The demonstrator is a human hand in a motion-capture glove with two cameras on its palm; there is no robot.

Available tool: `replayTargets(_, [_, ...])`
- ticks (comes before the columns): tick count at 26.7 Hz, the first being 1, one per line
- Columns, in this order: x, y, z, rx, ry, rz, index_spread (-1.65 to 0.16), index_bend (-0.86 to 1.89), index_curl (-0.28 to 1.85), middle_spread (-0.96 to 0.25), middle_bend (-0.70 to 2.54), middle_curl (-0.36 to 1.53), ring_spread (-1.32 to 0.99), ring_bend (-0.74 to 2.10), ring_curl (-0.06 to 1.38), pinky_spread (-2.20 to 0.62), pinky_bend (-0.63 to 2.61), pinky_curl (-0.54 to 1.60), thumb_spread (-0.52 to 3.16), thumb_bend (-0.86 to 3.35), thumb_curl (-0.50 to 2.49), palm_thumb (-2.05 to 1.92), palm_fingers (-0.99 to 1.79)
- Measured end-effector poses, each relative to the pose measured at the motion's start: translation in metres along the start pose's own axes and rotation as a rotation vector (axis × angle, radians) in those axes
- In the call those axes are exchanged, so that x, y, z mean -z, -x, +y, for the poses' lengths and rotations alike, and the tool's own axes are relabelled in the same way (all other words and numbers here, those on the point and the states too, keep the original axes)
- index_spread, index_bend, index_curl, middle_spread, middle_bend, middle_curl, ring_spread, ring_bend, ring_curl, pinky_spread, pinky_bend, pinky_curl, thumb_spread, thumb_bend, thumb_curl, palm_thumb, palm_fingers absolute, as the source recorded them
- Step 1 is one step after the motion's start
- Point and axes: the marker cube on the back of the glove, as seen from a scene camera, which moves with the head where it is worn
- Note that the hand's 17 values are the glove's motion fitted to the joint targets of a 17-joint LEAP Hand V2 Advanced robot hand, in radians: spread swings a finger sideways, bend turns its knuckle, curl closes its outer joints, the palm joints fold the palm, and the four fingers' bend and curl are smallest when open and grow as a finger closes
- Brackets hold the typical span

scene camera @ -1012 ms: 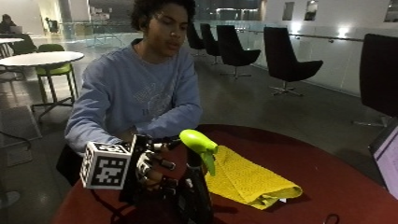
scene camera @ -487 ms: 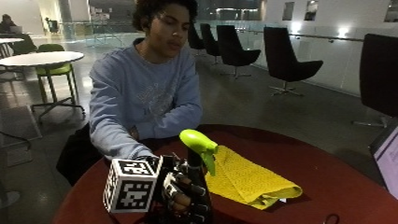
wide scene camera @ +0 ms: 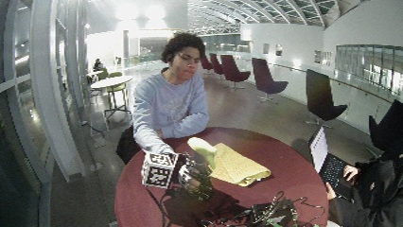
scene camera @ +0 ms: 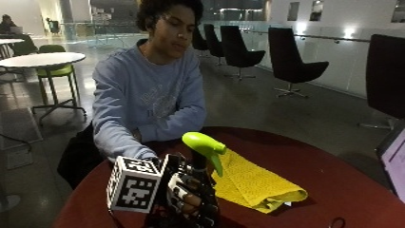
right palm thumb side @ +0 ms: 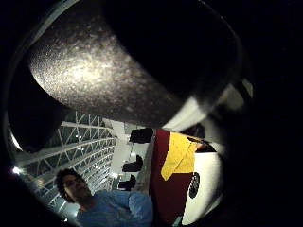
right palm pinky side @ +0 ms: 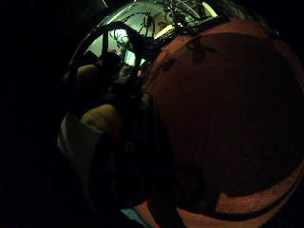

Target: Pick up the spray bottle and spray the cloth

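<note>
gloved right hand (scene camera: pixel 190 197) moved nearer | fingers clasp spray bottle (scene camera: pixel 201 148) | yellow cloth (scene camera: pixel 256 183) beside | laptop (wide scene camera: pixel 327 158) apart

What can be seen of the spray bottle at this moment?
The spray bottle stands upright on the dark red table, just beside the folded yellow cloth. Its lime green trigger head looks like glossy plastic, with the trigger hanging down on the cloth's side. The body below looks dark and is mostly hidden by the gloved right hand, whose fingers curl around it. In the thumb side palm view a dark rounded surface, probably the body, sits close against the palm.
</note>
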Motion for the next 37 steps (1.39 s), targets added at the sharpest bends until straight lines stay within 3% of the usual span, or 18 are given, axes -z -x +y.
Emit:
replayTargets(9, [0.003, 0.04, 0.034, 0.013, 0.457, 0.089, -0.32, 0.14, 0.3, -0.07, 0.18, 0.38, 0.0, 0.41, 0.33, 0.27, 0.36, 0.36, 0.82, 0.05, 0.55, 1.06, 0.87])
replayTargets(17, [-0.003, 0.061, 0.07, -0.096, 0.682, 0.137, -0.3, 0.13, 0.31, -0.06, 0.18, 0.38, 0.01, 0.4, 0.33, 0.27, 0.36, 0.36, 0.79, 0.01, 0.58, 1.07, 0.87])
replayTargets(37, [0.009, 0.074, 0.085, -0.242, 0.764, 0.325, -0.29, 0.12, 0.31, -0.03, 0.19, 0.39, 0.04, 0.39, 0.34, 0.28, 0.36, 0.36, 0.77, -0.02, 0.64, 1.09, 0.86])
